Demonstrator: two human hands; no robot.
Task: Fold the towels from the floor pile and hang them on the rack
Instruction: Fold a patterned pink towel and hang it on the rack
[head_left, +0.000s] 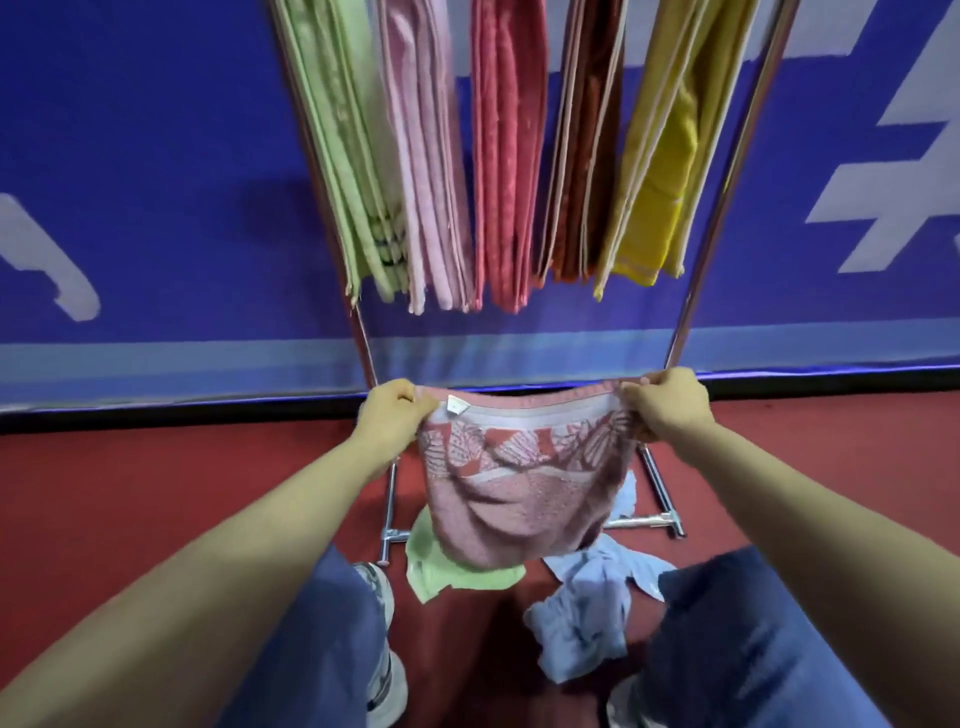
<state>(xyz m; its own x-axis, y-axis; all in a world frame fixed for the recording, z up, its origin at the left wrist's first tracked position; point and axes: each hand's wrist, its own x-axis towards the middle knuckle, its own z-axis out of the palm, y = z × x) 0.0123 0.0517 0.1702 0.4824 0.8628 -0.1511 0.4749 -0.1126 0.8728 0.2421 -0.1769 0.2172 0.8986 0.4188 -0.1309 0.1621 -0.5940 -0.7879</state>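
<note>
Red floor (104, 493) spreads beneath the rack (727, 171). Nearest the camera, in front of the rack's feet, two legs in blue trousers (322, 649) flank the pile: a crumpled light blue towel (587, 618) before the rack's right foot and a light green towel (447, 566) by its left foot. Above the pile, just in front of the rack's lower bars, a pink patterned towel (524, 499) hangs spread between both hands. The left hand (395, 415) and right hand (667, 410) each pinch a top corner, fingers (631, 389) curled tight on the hem. From the rack's top hang folded towels: green towel (343, 156), pale pink towel (426, 156), coral towel (509, 156), rust-brown towel (587, 156) and yellow towel (670, 156), left to right. Behind the rack stands a blue wall (156, 182) with white markings.
</note>
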